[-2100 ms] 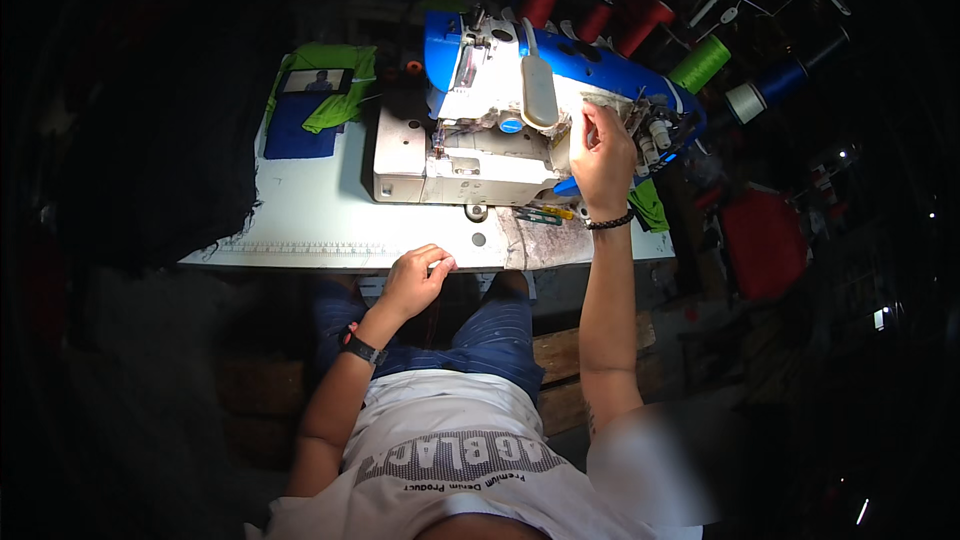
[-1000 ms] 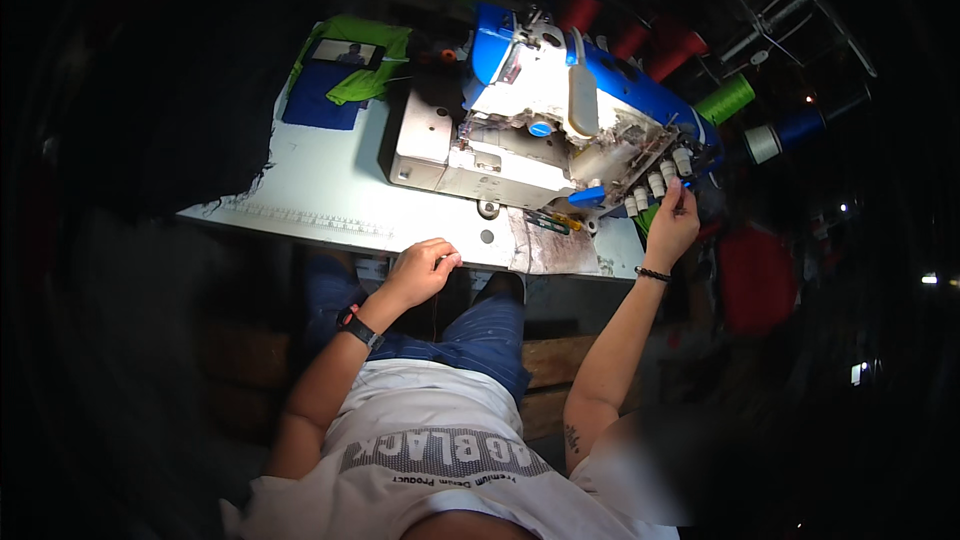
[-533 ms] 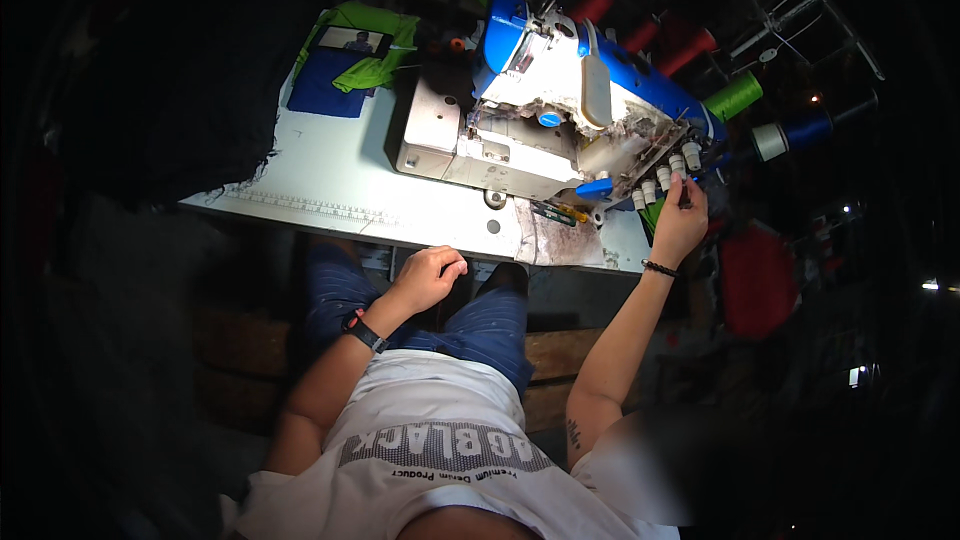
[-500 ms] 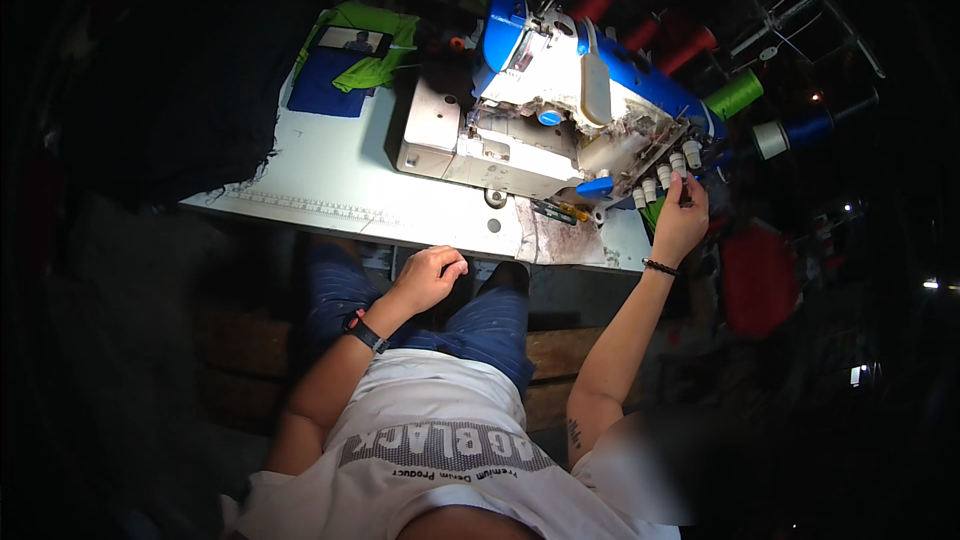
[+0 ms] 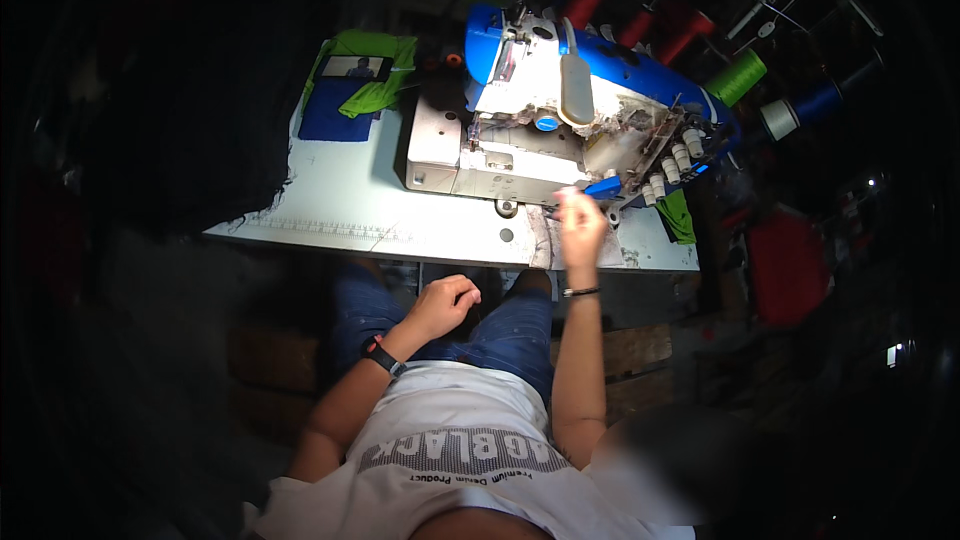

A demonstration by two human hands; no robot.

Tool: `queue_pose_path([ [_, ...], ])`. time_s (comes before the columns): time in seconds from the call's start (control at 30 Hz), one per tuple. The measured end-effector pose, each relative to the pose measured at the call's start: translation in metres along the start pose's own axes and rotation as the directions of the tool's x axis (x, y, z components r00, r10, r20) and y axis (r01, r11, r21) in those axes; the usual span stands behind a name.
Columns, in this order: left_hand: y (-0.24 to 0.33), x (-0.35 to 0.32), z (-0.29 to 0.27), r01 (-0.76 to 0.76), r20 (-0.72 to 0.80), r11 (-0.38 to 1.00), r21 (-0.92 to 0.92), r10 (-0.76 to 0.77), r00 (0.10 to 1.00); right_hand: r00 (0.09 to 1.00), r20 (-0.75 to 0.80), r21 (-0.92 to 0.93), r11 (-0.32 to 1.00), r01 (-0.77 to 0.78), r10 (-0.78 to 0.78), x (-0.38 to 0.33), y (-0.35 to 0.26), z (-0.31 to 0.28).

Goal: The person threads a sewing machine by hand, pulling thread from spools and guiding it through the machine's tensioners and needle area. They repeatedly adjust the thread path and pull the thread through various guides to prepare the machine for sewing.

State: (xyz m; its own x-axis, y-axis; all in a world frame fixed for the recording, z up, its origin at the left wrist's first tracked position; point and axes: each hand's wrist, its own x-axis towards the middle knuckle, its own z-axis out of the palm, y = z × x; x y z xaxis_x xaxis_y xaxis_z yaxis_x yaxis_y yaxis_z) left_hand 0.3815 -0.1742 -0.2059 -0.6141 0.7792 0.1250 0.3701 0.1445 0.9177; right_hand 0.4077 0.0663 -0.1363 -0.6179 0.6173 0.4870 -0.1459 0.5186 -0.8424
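Note:
A white and blue overlock sewing machine (image 5: 490, 175) stands on the white table. My right hand (image 5: 580, 230) is over the table just in front of the machine's blue lever (image 5: 603, 188). Its fingers are drawn together and slightly blurred; whatever they hold, if anything, cannot be made out. Below it lies a stained cloth pad (image 5: 540, 245), mostly covered by the hand, with a small dark tool tip (image 5: 550, 211) showing beside the fingers. Over my lap, short of the table's front edge, my left hand (image 5: 446, 306) rests with curled fingers and nothing visible in them.
Green and blue cloth (image 5: 335, 115) lies at the far left beneath a phone (image 5: 355, 67). Dark fabric (image 5: 230, 140) hangs over the table's left side. White tension knobs (image 5: 671, 170) line the machine's right end, near a green thread cone (image 5: 737, 77). A ruler strip (image 5: 320, 228) runs along the front edge.
My right hand has left the tension knobs and moved left to the pad in front of the machine. My left hand stays curled over my lap. The whole view has shifted slightly.

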Motion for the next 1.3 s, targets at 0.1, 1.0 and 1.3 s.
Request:
queue_pose_path([
  [0.1, 0.009, -0.001, 0.002, -0.044, 0.015, 0.999, 0.017, 0.043, 0.999, 0.889, 0.346, -0.168, 0.952, -0.257, 0.301, -0.022, 0.019, 0.054],
  [1.0, 0.013, 0.179, -0.097, 0.046, -0.464, 0.879, 0.475, 0.206, 0.861, 0.921, 0.356, -0.428, 0.904, 0.012, 0.157, -0.064, 0.023, 0.053],
  [1.3, 0.010, 0.126, -0.083, 0.076, -0.359, 0.975, -0.209, -0.149, 0.921, 0.955, 0.259, -0.367, 0.929, -0.042, 0.145, -0.037, 0.015, 0.045],
])
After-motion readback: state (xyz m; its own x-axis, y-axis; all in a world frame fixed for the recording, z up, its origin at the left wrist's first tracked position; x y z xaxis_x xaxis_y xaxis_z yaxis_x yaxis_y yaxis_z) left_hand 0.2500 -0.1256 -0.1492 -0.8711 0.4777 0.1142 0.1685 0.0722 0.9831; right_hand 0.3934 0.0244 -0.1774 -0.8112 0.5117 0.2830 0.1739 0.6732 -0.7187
